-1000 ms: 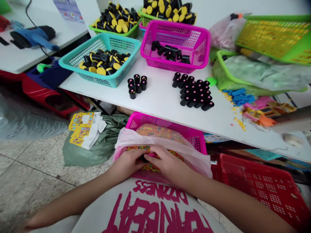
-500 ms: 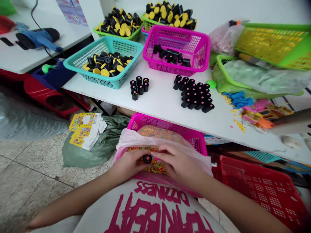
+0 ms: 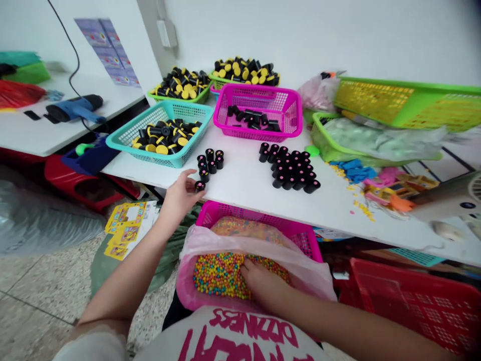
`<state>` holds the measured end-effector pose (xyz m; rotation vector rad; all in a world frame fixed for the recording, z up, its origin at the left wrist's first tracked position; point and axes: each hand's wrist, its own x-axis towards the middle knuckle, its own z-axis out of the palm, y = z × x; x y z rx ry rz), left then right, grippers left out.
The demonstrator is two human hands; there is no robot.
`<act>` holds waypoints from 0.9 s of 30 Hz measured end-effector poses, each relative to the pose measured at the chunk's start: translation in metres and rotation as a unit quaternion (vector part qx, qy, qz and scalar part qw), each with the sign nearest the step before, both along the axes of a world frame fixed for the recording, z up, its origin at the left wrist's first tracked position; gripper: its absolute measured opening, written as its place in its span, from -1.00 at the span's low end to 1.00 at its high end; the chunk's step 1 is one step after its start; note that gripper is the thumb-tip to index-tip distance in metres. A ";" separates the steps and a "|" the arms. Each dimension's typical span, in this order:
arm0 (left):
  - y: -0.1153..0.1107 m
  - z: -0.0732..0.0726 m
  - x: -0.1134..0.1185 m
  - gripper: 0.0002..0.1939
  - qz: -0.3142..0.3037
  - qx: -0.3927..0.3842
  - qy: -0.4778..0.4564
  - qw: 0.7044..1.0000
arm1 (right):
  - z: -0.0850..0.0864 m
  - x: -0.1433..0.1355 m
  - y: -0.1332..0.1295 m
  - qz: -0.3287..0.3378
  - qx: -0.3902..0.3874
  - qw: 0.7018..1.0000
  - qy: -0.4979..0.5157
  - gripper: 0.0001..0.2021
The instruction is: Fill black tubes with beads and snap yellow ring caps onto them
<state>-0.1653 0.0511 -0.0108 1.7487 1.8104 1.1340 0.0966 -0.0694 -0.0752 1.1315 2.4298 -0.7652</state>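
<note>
At the table's front edge, my left hand pinches a small black cylinder with a pink dot in its top. It stands at the near end of a small group of similar black cylinders. Lower down, my right hand has its curled fingertips sunk among small multicoloured beads; whatever they hold is hidden. The beads lie in an open, pale plastic bag set in a pink basket against my body. A larger block of black cylinders stands in rows to the right.
Behind are a turquoise basket of black-and-yellow pieces and a magenta basket with loose black cylinders. Green baskets stand at right, near colourful scraps. A blue heat gun lies left; a red crate sits below right.
My left hand has carried the black cylinder from over the beads up to the small group on the table. My right hand has come away from it and dipped into the beads. The view has tilted up.
</note>
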 end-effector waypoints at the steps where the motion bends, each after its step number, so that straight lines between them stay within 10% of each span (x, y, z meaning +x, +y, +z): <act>1: 0.010 -0.003 0.000 -0.41 0.011 -0.011 -0.011 1.000 | 0.000 -0.006 0.002 0.006 -0.004 1.000 0.010 -0.55; 12: 0.027 0.003 0.029 -0.37 0.025 0.114 0.161 0.980 | -0.019 -0.011 0.017 0.032 -0.037 0.989 0.136 -0.70; 16: 0.071 0.017 0.093 -0.68 -0.150 0.057 0.145 0.976 | -0.021 -0.009 0.019 0.029 -0.050 0.985 0.165 -0.69; 21: 0.150 0.002 0.162 -0.58 -0.172 0.026 0.127 0.976 | -0.016 -0.010 0.017 0.015 -0.066 0.973 0.221 -0.64; 27: 0.160 0.008 0.160 -0.63 -0.179 0.027 0.082 0.980 | -0.007 -0.001 0.019 -0.025 -0.082 0.972 0.220 -0.58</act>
